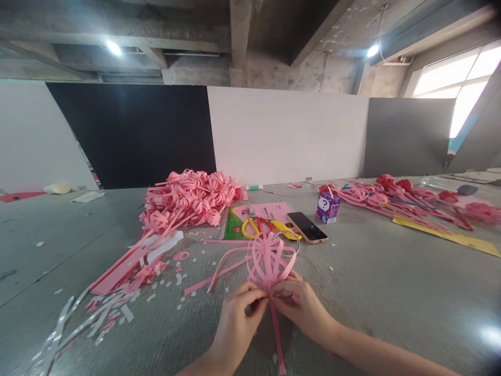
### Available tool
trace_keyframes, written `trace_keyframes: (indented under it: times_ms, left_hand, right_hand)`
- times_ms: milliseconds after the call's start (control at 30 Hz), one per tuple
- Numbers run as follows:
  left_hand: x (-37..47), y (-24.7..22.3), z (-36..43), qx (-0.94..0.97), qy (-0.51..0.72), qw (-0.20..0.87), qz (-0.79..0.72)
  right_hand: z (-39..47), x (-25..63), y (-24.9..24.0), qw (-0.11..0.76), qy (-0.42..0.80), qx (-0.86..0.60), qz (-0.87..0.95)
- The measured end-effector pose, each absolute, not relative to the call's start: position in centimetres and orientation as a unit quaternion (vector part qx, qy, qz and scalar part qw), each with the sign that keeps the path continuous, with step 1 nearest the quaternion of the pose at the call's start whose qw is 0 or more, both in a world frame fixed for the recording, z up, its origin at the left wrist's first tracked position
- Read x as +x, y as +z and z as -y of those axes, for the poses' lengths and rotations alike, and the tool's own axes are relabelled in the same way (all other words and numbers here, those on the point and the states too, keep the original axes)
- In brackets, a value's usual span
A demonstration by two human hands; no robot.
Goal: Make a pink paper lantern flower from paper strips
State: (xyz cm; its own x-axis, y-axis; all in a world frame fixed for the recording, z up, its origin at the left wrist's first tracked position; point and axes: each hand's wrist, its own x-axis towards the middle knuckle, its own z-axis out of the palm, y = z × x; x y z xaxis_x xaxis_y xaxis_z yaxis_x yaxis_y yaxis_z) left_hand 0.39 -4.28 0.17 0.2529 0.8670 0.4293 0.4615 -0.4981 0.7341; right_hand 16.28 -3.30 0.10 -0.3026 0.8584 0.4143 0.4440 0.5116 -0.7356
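Over table (364,292), left hand (239,313), right hand (305,304), angled inward, pinching base of pink loops (268,263)

Matt paper is seen in the pink loops (268,270) at the fingers (253,296), smooth gloss on the phone (307,226) beyond.

A hand could pass over the bare tabletop (385,284) right of the paper flower (269,269), as far as the yellow strip (446,236); beyond the flower, scissors (254,225), a phone (307,227) and a purple drink box (327,208) stand in the way, a pink heap (191,197) blocks the far side left of centre, and paper scraps (141,277) clutter the near left
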Motion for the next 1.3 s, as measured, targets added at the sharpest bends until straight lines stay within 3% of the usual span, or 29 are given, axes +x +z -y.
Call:
trace_keyframes:
  times_ms: [967,1300]
  left_hand:
    - [0.39,0.34,4.12,0.701,0.424,0.343,-0.459]
    - [0.57,0.52,4.0,0.71,0.404,0.327,-0.475]
  right_hand:
    - [3.13,16.36,-0.07,0.422,0.276,-0.423,0.753]
    - [3.17,16.31,-0.09,0.409,0.286,-0.429,0.753]
